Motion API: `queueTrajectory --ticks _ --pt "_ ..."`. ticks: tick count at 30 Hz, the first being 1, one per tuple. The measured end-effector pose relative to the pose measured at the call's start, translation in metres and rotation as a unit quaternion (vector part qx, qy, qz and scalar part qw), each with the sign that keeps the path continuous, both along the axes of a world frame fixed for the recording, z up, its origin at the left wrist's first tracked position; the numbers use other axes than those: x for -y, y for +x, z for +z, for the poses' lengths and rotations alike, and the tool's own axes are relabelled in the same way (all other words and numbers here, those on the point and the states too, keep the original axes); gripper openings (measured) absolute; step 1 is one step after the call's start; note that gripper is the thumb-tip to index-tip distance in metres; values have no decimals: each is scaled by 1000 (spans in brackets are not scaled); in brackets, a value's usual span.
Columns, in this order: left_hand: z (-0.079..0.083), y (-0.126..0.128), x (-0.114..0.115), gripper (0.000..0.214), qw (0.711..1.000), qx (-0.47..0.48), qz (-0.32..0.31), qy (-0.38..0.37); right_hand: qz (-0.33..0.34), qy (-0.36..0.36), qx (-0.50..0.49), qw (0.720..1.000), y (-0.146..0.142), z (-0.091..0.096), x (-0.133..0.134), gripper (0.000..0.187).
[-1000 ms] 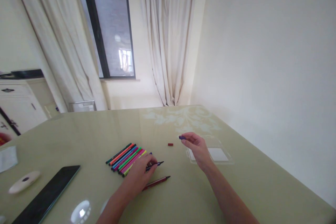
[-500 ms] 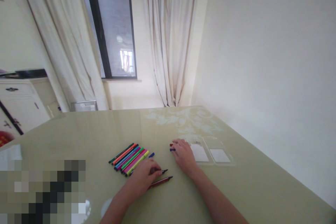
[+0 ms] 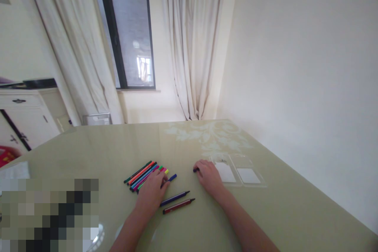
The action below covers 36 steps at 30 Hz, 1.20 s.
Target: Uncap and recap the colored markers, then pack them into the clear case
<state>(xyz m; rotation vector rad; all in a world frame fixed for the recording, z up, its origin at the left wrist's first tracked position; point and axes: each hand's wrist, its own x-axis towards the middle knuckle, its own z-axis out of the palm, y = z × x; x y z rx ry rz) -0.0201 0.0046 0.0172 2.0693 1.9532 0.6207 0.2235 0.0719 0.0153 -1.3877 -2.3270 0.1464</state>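
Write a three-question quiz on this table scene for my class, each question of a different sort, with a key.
1. True or false: the left hand lies over the near end of the row of felt-tip pens.
2. What lies on the table just right of the right hand? A) a mug B) an open clear plastic case C) a book
3. Fill in: nearest the camera, beside the dark pen, lies a ___ pen.
Key: 1 true; 2 B; 3 red, the red pen.
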Motion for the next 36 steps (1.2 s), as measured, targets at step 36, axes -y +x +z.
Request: queueTrajectory --ticks 36 --pt "10 7 10 26 986 115 -100 -60 33 -113 -376 919 33 34 6 18"
